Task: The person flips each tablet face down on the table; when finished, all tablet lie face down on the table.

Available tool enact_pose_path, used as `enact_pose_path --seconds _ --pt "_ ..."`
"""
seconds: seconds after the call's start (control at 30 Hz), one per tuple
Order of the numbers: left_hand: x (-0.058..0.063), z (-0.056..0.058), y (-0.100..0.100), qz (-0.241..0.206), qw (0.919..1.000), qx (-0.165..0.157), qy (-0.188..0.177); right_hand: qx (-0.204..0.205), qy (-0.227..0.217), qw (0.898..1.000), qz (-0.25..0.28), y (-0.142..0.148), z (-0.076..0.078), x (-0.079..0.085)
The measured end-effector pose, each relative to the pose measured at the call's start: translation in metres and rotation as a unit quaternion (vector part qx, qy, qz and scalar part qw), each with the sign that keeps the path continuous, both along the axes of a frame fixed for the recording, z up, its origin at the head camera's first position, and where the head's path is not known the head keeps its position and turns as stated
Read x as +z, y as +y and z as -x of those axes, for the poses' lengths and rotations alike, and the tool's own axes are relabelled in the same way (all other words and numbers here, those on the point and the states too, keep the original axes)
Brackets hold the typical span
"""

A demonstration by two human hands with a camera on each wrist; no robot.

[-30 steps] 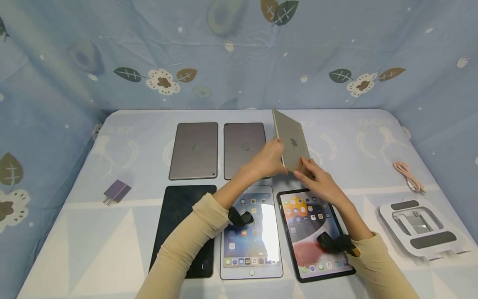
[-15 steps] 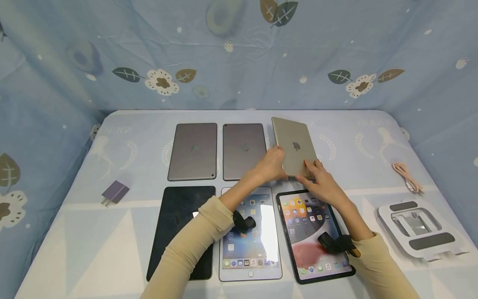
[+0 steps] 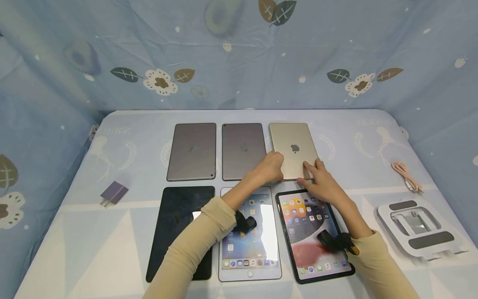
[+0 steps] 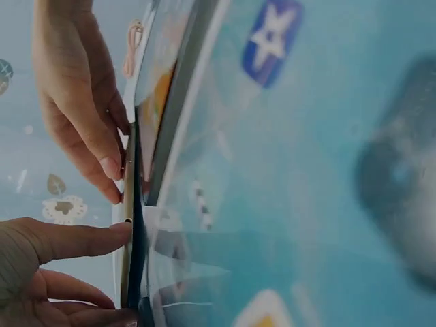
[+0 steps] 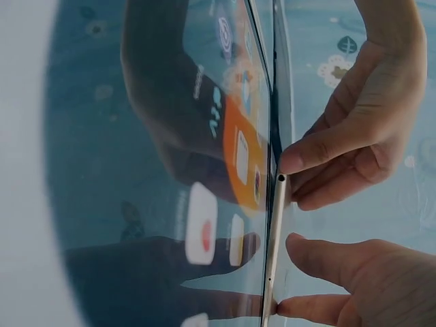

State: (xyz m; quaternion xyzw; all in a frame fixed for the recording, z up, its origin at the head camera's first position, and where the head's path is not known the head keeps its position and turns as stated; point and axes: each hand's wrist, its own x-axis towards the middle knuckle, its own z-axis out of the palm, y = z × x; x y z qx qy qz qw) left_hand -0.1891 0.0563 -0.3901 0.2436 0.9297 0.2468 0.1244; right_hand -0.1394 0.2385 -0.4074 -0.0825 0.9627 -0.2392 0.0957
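Note:
A gold tablet [image 3: 295, 145] lies back side up at the right end of the far row. My left hand [image 3: 270, 167] has its fingers curled at the tablet's near left corner, thumb against the edge; in the left wrist view the thumb [image 4: 92, 240] sits by a small hole in that edge. My right hand [image 3: 321, 176] rests fingertips on the tablet's back near its front right corner. In the right wrist view the thin gold edge [image 5: 274, 238] runs beside both hands. What lies under the left fingers is hidden.
Two grey tablets [image 3: 193, 151] lie left of it, backs up. In front lie a dark-screened tablet [image 3: 171, 224], a lit white one [image 3: 250, 265] and a lit black-edged one [image 3: 306, 249]. A purple plug [image 3: 114, 192] lies left; a pink cable [image 3: 407, 176] and white stand [image 3: 414, 226] lie right.
The gold tablet has come down from a steep tilt to lying about flat. Both hands have followed it down slightly and stay at its near side.

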Motion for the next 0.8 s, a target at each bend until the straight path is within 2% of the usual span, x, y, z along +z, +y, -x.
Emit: enact_pose_path --seconds 0.17,0.33,0.43,0.6,0.7,0.8 --pt "-0.004 -0.001 0.001 0.022 0.9992 -0.007 0.032 0.002 -0.007 1.000 0.006 0.000 0.000 0.004" --pt "0.005 -0.007 -0.009 0.026 0.9996 -0.015 0.004 -0.011 -0.004 1.000 0.019 -0.004 -0.001 0.010" --pt "0.014 -0.014 -0.025 0.021 0.9995 -0.004 -0.024 -0.008 0.006 0.999 0.033 -0.018 -0.004 0.014" --pt "0.030 -0.030 -0.061 0.012 0.9980 0.020 -0.059 0.028 0.014 0.998 0.051 -0.051 -0.013 0.021" --pt "0.034 -0.041 -0.089 0.007 0.9976 0.037 -0.058 0.060 0.017 0.996 0.059 -0.073 -0.021 0.024" --pt "0.035 -0.055 -0.119 0.009 0.9971 0.064 -0.040 0.097 0.019 0.993 0.063 -0.096 -0.029 0.027"
